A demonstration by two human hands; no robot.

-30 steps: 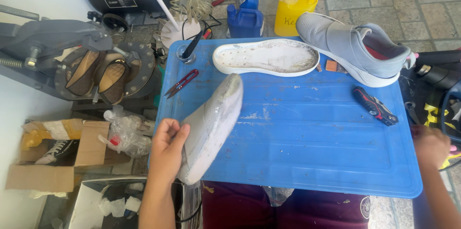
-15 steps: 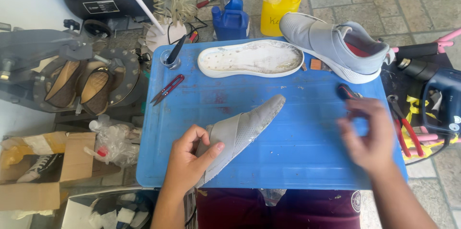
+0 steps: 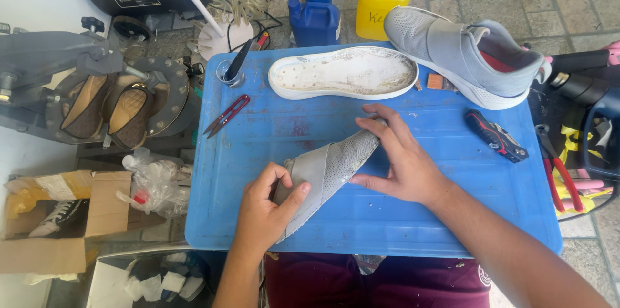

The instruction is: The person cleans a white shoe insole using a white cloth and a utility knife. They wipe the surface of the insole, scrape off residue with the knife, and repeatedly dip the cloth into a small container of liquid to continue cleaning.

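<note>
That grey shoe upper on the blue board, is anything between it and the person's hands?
Nothing visible. The left hand grips the heel end of the grey shoe upper, and the right hand lies on its toe end. The white sole, red snips and utility knife lie apart on the blue board.

1. Blue worktop carries a grey shoe upper under the left hand and right hand.
2. Beyond the hands: white sole, grey shoe.
3. Left of them: red snips.
4. Right: folding knife.
</note>
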